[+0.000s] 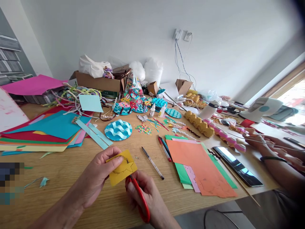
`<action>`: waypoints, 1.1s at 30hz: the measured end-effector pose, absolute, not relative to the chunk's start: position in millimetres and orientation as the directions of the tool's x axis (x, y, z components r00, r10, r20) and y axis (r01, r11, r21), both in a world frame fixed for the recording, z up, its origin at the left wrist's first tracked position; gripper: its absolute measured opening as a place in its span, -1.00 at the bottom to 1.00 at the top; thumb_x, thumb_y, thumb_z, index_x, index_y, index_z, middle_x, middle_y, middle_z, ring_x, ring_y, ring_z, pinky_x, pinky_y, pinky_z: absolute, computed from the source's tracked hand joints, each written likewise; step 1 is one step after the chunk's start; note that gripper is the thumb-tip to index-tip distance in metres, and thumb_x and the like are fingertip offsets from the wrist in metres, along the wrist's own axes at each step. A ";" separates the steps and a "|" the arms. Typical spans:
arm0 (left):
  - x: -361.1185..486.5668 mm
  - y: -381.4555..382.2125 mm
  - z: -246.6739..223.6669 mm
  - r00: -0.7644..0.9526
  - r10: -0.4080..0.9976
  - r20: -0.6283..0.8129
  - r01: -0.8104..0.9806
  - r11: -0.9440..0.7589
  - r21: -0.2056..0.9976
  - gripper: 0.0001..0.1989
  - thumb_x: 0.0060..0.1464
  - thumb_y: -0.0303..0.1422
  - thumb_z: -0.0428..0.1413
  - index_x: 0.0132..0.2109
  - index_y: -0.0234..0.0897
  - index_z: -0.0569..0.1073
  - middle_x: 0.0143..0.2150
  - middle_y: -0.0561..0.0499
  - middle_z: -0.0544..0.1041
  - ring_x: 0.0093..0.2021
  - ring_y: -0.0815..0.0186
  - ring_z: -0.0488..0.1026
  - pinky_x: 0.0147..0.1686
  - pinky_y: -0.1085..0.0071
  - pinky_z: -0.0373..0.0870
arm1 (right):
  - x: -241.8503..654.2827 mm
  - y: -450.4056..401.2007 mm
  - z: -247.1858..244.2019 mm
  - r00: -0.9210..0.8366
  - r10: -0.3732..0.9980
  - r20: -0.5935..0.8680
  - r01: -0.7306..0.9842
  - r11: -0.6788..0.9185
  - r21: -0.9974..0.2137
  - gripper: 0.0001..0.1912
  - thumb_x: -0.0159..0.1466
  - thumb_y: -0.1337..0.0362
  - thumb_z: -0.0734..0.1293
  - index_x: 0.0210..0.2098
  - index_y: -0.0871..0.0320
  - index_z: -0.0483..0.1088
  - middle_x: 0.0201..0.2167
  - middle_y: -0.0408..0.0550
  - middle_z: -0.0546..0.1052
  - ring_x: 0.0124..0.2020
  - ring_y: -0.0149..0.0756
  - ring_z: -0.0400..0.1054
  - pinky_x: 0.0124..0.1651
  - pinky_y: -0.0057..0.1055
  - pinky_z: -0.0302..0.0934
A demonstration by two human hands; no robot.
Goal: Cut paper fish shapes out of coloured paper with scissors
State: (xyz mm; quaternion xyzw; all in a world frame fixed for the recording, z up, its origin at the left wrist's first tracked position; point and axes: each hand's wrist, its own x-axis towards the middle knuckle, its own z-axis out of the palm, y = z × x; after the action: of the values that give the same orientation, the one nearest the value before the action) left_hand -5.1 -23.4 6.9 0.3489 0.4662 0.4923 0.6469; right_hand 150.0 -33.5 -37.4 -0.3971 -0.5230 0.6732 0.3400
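Note:
My left hand pinches a small piece of yellow paper, thumb on top, above the front of the table. A fish-like outline is drawn on the paper in dark pen. Red-handled scissors sit in my right hand, fingers wrapped round the handles. Their blades reach the lower right edge of the paper, with a dark blade tip showing over the drawing. Just beyond my right hand lies a pen on the wooden table.
Orange paper over green sheets and a phone lie to the right. Coloured paper is stacked left. A blue wavy disc, glue bottles and egg-carton strips stand behind. Another person's hands work at far right.

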 end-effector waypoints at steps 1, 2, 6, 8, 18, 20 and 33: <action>-3.4 -23.6 7.2 0.068 0.964 -0.255 -0.306 0.264 0.915 -0.84 -0.10 -0.26 0.24 -0.38 -0.19 0.45 -0.50 0.17 0.50 -0.48 0.42 0.34 -0.47 0.56 0.28 | 148.0 -34.2 -36.6 -0.447 0.878 -0.171 -0.075 -0.228 -0.971 -0.47 0.04 -0.21 0.33 -0.50 0.16 0.20 -0.71 -0.30 0.24 -0.73 -0.55 0.06 -0.66 -0.59 -0.01; -2.0 -23.6 7.3 0.061 0.966 -0.251 -0.294 0.258 0.920 -0.85 -0.10 -0.26 0.23 -0.38 -0.20 0.45 -0.49 0.16 0.50 -0.48 0.42 0.34 -0.48 0.56 0.27 | 146.2 -34.7 -36.0 -0.445 0.881 -0.163 -0.110 -0.234 -0.966 -0.44 0.02 -0.24 0.33 -0.50 0.16 0.20 -0.72 -0.30 0.24 -0.73 -0.56 0.05 -0.67 -0.59 -0.03; -0.5 -23.4 5.1 0.078 0.968 -0.240 -0.248 0.252 0.936 -0.86 -0.05 -0.26 0.19 -0.33 -0.20 0.48 -0.47 0.14 0.48 -0.51 0.42 0.30 -0.54 0.55 0.22 | 142.8 -35.5 -35.6 -0.469 0.874 -0.129 -0.206 -0.250 -0.946 -0.43 0.02 -0.25 0.33 -0.47 0.16 0.21 -0.74 -0.29 0.27 -0.73 -0.55 0.05 -0.66 -0.59 -0.11; -1.5 -24.1 3.1 0.092 0.966 -0.242 -0.251 0.257 0.933 -0.88 -0.02 -0.27 0.18 -0.32 -0.19 0.48 -0.48 0.14 0.47 -0.51 0.42 0.29 -0.54 0.55 0.21 | 143.5 -35.7 -36.3 -0.494 0.863 -0.110 -0.230 -0.252 -0.940 -0.47 0.07 -0.20 0.33 -0.46 0.16 0.21 -0.74 -0.28 0.27 -0.72 -0.54 0.05 -0.64 -0.57 -0.12; -4.5 -26.9 2.7 0.193 0.949 -0.251 -0.211 0.290 0.933 -0.86 0.04 -0.24 0.12 -0.31 -0.20 0.48 -0.44 0.11 0.48 -0.44 0.38 0.31 -0.47 0.52 0.21 | 149.1 -37.1 -27.8 -0.578 0.816 -0.026 -0.328 -0.261 -0.908 -0.55 0.15 -0.14 0.28 -0.49 0.15 0.25 -0.75 -0.25 0.24 -0.72 -0.50 0.00 -0.59 -0.49 -0.12; -4.0 -26.9 4.6 0.187 0.951 -0.246 -0.156 0.276 0.948 -0.84 0.04 -0.21 0.12 -0.35 -0.21 0.45 -0.47 0.12 0.44 -0.47 0.40 0.27 -0.50 0.53 0.18 | 149.5 -36.6 -26.1 -0.586 0.810 -0.021 -0.317 -0.254 -0.914 -0.56 0.17 -0.13 0.28 -0.47 0.15 0.27 -0.75 -0.25 0.24 -0.71 -0.49 0.00 -0.58 -0.49 -0.12; -2.0 -27.5 4.7 0.180 0.940 -0.291 -0.159 0.320 0.934 -0.79 0.01 -0.17 0.14 -0.34 -0.21 0.48 -0.43 0.08 0.46 -0.43 0.35 0.35 -0.46 0.49 0.27 | 147.9 -35.5 -35.6 -0.586 0.809 -0.045 -0.309 -0.274 -0.911 -0.51 0.12 -0.18 0.29 -0.42 0.18 0.31 -0.73 -0.23 0.28 -0.72 -0.51 0.01 -0.60 -0.50 -0.13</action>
State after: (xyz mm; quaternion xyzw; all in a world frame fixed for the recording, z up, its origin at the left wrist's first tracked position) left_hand -2.0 -27.5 4.7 0.4039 0.4831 0.4205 0.6532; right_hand 147.9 -35.5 -35.6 -0.2637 -0.4747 0.7533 0.3710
